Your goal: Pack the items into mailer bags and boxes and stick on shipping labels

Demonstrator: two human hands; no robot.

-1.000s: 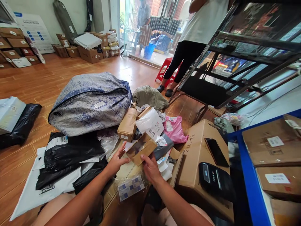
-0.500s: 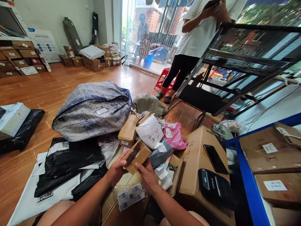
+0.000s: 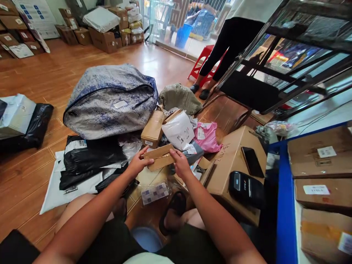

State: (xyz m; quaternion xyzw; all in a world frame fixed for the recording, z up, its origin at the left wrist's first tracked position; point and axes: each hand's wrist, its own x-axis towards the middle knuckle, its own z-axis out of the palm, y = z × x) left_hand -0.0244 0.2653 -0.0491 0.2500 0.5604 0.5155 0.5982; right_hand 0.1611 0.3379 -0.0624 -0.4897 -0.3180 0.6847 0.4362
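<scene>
Between my two hands is a small brown cardboard box [image 3: 159, 157], held above the parcels on the floor. My left hand [image 3: 139, 162] grips its left end, thumb on the near side. At the right end, my right hand [image 3: 180, 161] pinches the top edge. Below the box lies a flat packet with a blue-and-grey checked pattern [image 3: 154, 194] in clear plastic. Just beyond stand a longer brown box [image 3: 153, 128] and a white plastic mailer [image 3: 178, 130]. A pink mailer bag [image 3: 206, 137] rests to the right of these.
A large blue-grey zipped bag [image 3: 110, 102] lies ahead on the left, black mailers [image 3: 93, 156] nearer. On the right, a big carton [image 3: 233, 154] carries a phone [image 3: 252, 161] and a black label printer [image 3: 246, 189]. A person [image 3: 233, 40] stands by a red stool [image 3: 203, 62].
The small box has turned in my hands from tilted to nearly level, its long side now facing me. My right hand has shifted to its upper right edge. The view has tipped downward.
</scene>
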